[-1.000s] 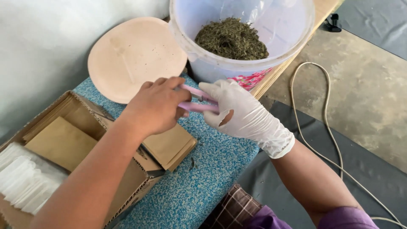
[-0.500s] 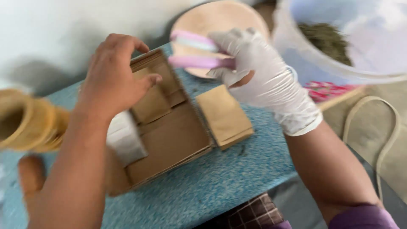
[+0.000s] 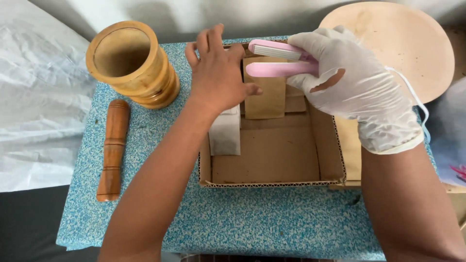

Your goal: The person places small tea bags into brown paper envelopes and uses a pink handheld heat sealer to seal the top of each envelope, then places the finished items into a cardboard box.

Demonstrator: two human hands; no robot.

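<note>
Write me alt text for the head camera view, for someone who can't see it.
A gloved right hand holds a pink two-bladed sealer over a shallow cardboard box, while the bare left hand reaches into it by brown paper pouches. A wooden mortar and pestle sit left.

Blue-and-white speckled surface (image 3: 145,213) all across. Plain brown cardboard box (image 3: 272,160), corrugated edge showing at the front; tan paper pouches (image 3: 264,94) inside it, plus a pale whitish sachet (image 3: 224,133). White glove (image 3: 359,92) on the right hand, a tear baring skin. Pink sealer (image 3: 279,59), lighter ribbed top blade. Golden-wood mortar (image 3: 131,63), reddish-brown pestle (image 3: 112,150). Pale peach round lid (image 3: 412,48). White crinkled sheet (image 3: 39,97) at the left.
</note>
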